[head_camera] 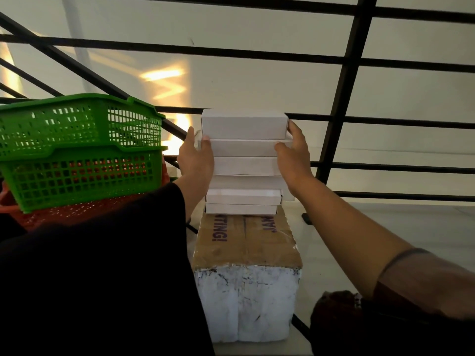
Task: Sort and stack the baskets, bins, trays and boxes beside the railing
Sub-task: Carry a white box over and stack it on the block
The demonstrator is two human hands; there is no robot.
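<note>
Sleeve, dark cloth [90,265], nearest, lower left. Green baskets [79,150]: two nested, latticed plastic, atop an orange one. Left hand [195,158]: fingers pressed flat to the left end of the white boxes [244,160], six flat matt cartons stacked beside the railing [344,98]. Base: taped parcel [246,253], brown top, scuffed white wrap. Right hand [295,152]: pressing the stack's right end. Advice: squeeze evenly, square the offset lower boxes, keep the stack centred.

taped box [246,240] — "TING!", "JA", partly hidden
</note>
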